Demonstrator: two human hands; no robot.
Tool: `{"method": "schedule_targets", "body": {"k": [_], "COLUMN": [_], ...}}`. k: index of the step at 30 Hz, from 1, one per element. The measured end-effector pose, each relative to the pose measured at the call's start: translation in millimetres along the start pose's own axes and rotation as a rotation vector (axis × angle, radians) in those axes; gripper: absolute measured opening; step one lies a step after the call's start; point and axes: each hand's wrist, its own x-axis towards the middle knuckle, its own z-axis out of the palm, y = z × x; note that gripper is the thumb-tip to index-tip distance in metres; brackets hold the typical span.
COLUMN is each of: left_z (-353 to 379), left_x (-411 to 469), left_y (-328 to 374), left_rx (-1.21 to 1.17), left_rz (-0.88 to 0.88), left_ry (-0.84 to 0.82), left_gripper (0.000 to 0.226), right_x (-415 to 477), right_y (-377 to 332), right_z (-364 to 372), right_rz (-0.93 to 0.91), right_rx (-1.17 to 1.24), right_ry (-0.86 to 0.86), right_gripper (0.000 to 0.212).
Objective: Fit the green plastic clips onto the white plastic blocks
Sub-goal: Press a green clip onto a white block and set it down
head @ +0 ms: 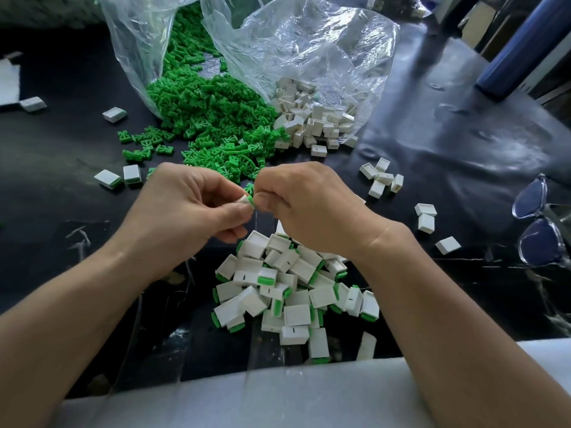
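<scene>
Left hand pinches white block at fingertips, raised above finished pile, steadying it for insertion. Right hand closed, fingertips pressing green clip against block's end. Clip mostly hidden; only green edge shows. Loose clips spill from bag beyond.

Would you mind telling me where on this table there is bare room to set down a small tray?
The widest bare patch of table lies right of the block bag, above the glasses. Another lies at far left, below the loose clips, beside the left forearm. It is crowded in the middle: clip heap, both hands, and the finished pile.
</scene>
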Motion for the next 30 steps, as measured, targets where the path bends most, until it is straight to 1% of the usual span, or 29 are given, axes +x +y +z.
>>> {"method": "schedule_targets", "body": {"k": [5,10,11,13,15,21,24,27,30], "left_z": [0.3,-0.2,-0.2,-1.5,-2.4,-1.9,-3.6,-4.5,-4.5], "left_x": [-0.4,-0.5,-0.1,2.2,4.9,5.5,4.6,1.8,0.2], "left_y": [-1.5,-2.8,-2.2,-0.3,1.1,0.2,2.3,3.2,2.5], "left_rx": [0.061,0.092,0.06,-0.091,-0.234,-0.323,-0.27,-0.147,-0.078], "left_rz": [0.032,0.043,0.043,0.017,-0.018,-0.098,-0.051,0.03,0.055], "left_ry": [-0.032,-0.063,-0.055,-0.009,0.021,-0.031,-0.045,-0.074,-0.085], "left_gripper": [0.009,0.007,0.006,0.007,0.012,0.019,0.017,0.014,0.011], "right_x": [-1.3,-1.5,-1.1,-0.4,0.5,1.7,1.3,0.1,-1.7], "right_y": [-1.0,-0.1,0.1,-0.5,-1.1,0.3,2.5,3.5,1.2], "right_z": [-2.1,-1.9,-1.4,0.7,2.7,6.7,4.0,-0.5,-3.7], "right_rz": [-0.049,-0.073,-0.068,-0.042,-0.019,-0.01,-0.027,-0.074,-0.086], "right_rx": [-0.123,-0.179,-0.142,0.057,0.239,0.37,0.338,0.216,0.105], "right_ry": [-0.033,-0.055,-0.03,0.082,0.2,0.272,0.217,0.13,0.073], "right_gripper": [0.016,0.018,0.016,0.013,0.015,0.017,0.017,0.02,0.021]}}
